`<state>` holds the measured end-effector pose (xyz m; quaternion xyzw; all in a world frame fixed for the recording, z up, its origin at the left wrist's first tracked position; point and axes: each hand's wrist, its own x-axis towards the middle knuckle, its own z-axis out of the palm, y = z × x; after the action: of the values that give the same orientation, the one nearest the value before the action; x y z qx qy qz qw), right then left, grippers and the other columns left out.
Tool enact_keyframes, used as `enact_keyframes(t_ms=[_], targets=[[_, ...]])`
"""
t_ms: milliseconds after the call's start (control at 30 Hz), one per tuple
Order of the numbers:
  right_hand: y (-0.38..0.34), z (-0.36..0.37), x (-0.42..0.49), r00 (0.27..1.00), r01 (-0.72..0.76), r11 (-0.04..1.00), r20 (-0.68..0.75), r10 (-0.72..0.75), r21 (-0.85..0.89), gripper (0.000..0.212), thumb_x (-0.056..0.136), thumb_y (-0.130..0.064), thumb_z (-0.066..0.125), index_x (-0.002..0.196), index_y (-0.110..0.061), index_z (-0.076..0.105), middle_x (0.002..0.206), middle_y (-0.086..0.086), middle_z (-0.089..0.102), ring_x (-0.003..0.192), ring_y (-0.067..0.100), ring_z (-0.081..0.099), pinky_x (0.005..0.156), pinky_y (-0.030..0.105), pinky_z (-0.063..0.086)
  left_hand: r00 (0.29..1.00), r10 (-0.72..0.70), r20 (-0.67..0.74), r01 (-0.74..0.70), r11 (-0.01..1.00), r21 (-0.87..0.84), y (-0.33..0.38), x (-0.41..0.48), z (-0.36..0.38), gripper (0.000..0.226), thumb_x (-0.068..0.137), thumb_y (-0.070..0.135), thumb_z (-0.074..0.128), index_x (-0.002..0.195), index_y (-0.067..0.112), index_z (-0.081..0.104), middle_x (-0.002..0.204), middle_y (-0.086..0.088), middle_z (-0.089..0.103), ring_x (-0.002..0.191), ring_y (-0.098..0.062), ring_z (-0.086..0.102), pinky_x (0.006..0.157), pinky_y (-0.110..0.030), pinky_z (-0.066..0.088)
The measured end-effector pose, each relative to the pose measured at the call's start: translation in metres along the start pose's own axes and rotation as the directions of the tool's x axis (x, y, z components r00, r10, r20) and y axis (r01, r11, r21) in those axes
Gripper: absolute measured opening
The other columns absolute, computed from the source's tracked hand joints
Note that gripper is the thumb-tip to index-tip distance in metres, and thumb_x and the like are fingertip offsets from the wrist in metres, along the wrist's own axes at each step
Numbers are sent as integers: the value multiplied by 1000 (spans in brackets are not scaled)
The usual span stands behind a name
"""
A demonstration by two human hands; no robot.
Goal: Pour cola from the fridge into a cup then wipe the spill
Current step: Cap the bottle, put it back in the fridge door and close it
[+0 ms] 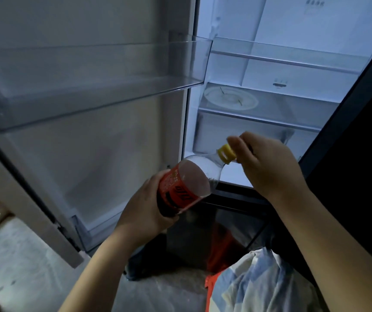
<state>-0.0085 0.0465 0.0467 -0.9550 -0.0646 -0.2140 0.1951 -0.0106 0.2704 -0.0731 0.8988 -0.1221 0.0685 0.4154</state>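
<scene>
A cola bottle point(187, 183) with an orange-red label and a yellow cap point(225, 153) is held tilted in front of the open fridge point(270, 70). My left hand point(144, 210) grips the bottle's lower body around the label. My right hand point(268, 165) pinches the yellow cap from the right. Dark cola fills the lower part of the bottle, and the upper part near the neck looks clear. No cup is in view.
The fridge door point(79, 86) stands open on the left with a transparent door bin point(113, 70). Inside are glass shelves and a white plate point(230, 99). A dark lower fridge panel point(214, 228) is below the hands. Patterned cloth point(259, 282) is at bottom right.
</scene>
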Motion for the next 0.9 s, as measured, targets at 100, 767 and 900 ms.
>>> enact_keyframes(t_ms=[100,767,900], targets=[[13,-8,-2,995,43,957,72,-67,288,52,90,-59,33,121,-23,54,106,-12,60,89,0,58,71,19,48,1000,-8,-11,7,999,-36,-2,0,-1,95,56,26,87,130,48,32,123,18,52,110,-4,53,88,-23,44],[8,-6,-1,982,38,883,149,-120,467,41,92,-55,41,119,-30,57,109,-12,63,100,5,62,81,25,52,997,54,55,-53,998,-21,-12,7,-5,96,55,34,86,118,67,21,116,31,47,104,4,53,79,-14,44],[3,-14,0,944,124,834,195,-266,537,29,88,-20,58,116,-26,64,111,-12,65,105,3,61,87,15,49,996,66,56,-65,998,-11,-14,11,-5,96,54,32,85,128,54,28,120,23,50,104,0,54,80,-13,42]])
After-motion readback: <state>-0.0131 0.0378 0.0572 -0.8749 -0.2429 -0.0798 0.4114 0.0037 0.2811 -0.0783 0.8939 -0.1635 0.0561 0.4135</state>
